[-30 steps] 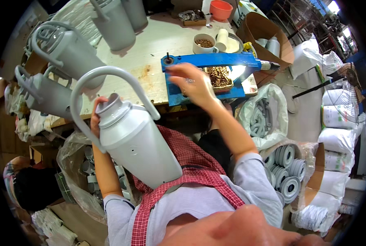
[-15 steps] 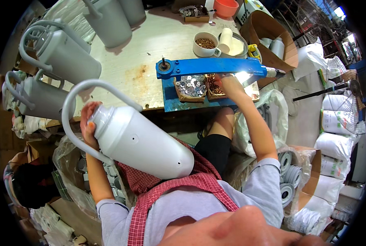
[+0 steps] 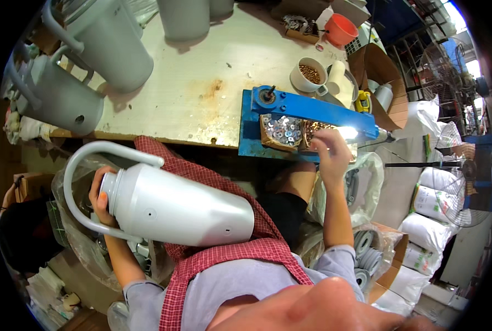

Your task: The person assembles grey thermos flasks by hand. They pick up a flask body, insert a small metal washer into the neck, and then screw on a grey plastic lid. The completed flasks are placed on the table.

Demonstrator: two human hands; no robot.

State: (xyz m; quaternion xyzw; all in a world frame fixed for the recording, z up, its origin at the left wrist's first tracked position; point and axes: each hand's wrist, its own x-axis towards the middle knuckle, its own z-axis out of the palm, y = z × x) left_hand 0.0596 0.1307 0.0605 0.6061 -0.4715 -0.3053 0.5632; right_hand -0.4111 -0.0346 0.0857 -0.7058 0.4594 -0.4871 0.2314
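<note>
Tipped flatter than before, the grey bail-handled jug (image 3: 185,207) lies across the checked apron (image 3: 218,258), its mouth within the left hand's (image 3: 99,199) curled fingers; right hand (image 3: 334,157) bent beside brass-coloured fasteners (image 3: 314,128), any pinch unclear.

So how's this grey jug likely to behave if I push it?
The jug would probably roll, since its body is round and your left hand holds it on its side. Its smooth, shiny wall may slide on the apron. The big looped handle would likely stop a full roll.
</note>
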